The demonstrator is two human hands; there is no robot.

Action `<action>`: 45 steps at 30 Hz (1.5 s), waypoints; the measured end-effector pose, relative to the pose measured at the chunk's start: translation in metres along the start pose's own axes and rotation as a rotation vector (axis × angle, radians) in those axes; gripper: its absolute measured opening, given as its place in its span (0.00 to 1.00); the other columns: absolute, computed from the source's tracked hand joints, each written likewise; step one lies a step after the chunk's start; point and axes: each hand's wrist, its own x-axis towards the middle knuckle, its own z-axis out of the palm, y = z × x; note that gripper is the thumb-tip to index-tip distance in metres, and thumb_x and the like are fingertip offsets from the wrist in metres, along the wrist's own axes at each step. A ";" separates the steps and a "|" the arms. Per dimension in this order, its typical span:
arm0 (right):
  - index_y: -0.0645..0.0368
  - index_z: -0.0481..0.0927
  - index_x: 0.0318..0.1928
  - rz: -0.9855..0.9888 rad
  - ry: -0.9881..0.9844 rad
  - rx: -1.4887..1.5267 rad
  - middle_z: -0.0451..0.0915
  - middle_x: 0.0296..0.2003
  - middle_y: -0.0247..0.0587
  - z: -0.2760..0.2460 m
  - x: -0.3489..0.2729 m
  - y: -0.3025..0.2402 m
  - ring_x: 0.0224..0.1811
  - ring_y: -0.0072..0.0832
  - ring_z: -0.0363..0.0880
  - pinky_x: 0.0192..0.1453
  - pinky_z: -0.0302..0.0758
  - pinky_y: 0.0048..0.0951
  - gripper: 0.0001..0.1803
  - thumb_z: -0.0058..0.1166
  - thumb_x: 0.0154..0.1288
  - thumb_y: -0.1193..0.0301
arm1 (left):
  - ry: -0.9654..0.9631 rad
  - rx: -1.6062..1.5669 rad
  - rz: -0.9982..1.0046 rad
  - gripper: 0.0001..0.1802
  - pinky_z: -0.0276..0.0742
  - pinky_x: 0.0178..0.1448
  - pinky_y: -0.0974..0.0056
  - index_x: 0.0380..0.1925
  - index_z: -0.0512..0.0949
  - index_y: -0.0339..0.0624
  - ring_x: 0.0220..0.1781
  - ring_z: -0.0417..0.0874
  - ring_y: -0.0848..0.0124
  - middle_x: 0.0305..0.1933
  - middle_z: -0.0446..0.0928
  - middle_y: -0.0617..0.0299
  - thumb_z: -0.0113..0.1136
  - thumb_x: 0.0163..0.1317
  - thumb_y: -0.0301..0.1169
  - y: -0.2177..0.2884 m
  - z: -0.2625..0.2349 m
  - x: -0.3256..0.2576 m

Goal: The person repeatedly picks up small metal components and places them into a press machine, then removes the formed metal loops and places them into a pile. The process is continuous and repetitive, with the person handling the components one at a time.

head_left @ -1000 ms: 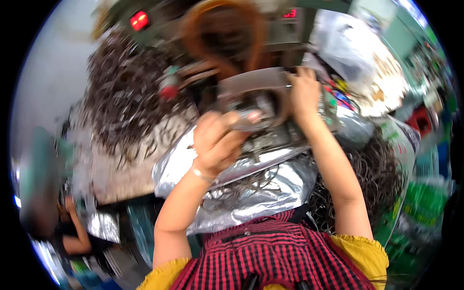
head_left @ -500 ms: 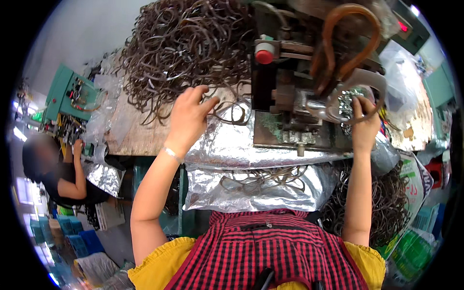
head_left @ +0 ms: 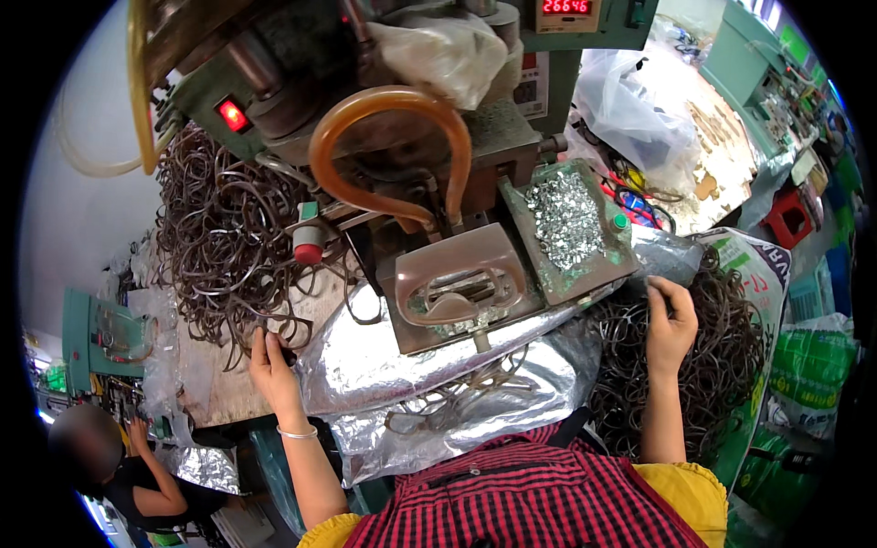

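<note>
My left hand [head_left: 278, 379] is at the near edge of a large heap of brown curved strips [head_left: 224, 215] on the bench. Its fingers are closed on one bent brown strip [head_left: 298, 334]. On the right, my right hand [head_left: 671, 327] hangs over a second mass of brown curved strips [head_left: 630, 374] in a bag. Thumb and forefinger are pinched; anything between them is too small to tell. Between my hands stands a bench press, with a brown translucent ring-shaped piece [head_left: 423, 265] over its fixture. Small shiny metal bits [head_left: 565, 219] lie on a plate beside it.
A red push button [head_left: 309, 251] juts out left of the fixture. An orange hose [head_left: 324, 137] loops above. Silver sheeting [head_left: 361, 356] covers the bench front, with a few strips in its fold. Another person [head_left: 146, 466] works at the far left. A clear plastic bag [head_left: 630, 119] lies behind right.
The view has swung, so the press appears further left. My right hand has moved from the metal bits to above the right-hand strips. My left hand has come to the heap's near edge.
</note>
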 end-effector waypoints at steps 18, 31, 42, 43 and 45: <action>0.68 0.75 0.54 0.153 -0.470 0.967 0.80 0.43 0.39 0.126 0.023 -0.149 0.46 0.22 0.80 0.54 0.74 0.24 0.21 0.61 0.60 0.79 | 0.123 -0.142 0.174 0.14 0.73 0.34 0.73 0.54 0.78 0.33 0.30 0.76 0.79 0.34 0.81 0.62 0.56 0.71 0.24 0.045 0.088 -0.035; 0.70 0.65 0.65 0.159 -0.610 0.988 0.76 0.58 0.47 0.082 0.015 -0.183 0.59 0.29 0.76 0.66 0.69 0.32 0.29 0.55 0.64 0.79 | -0.082 -0.160 1.087 0.17 0.80 0.44 0.67 0.58 0.74 0.31 0.34 0.82 0.68 0.37 0.83 0.50 0.55 0.70 0.23 0.161 0.116 -0.026; 0.55 0.83 0.37 -0.352 -0.164 -0.307 0.78 0.54 0.44 0.104 0.041 -0.038 0.65 0.44 0.70 0.56 0.72 0.46 0.11 0.66 0.52 0.71 | -0.323 0.110 1.342 0.22 0.76 0.31 0.63 0.42 0.84 0.39 0.30 0.81 0.63 0.37 0.82 0.56 0.64 0.43 0.15 0.153 0.162 -0.054; 0.55 0.82 0.36 -0.351 -0.162 -0.287 0.79 0.52 0.44 0.104 0.044 -0.037 0.64 0.44 0.71 0.56 0.72 0.46 0.10 0.66 0.52 0.71 | -0.342 0.129 1.350 0.18 0.77 0.32 0.63 0.42 0.82 0.38 0.32 0.82 0.61 0.38 0.83 0.53 0.63 0.48 0.14 0.151 0.159 -0.054; 0.55 0.82 0.34 -0.369 -0.172 -0.233 0.79 0.50 0.43 0.108 0.053 -0.041 0.62 0.44 0.73 0.57 0.72 0.45 0.09 0.67 0.51 0.71 | -0.344 0.129 1.359 0.16 0.77 0.34 0.64 0.43 0.81 0.37 0.33 0.83 0.60 0.38 0.84 0.51 0.61 0.54 0.14 0.148 0.158 -0.053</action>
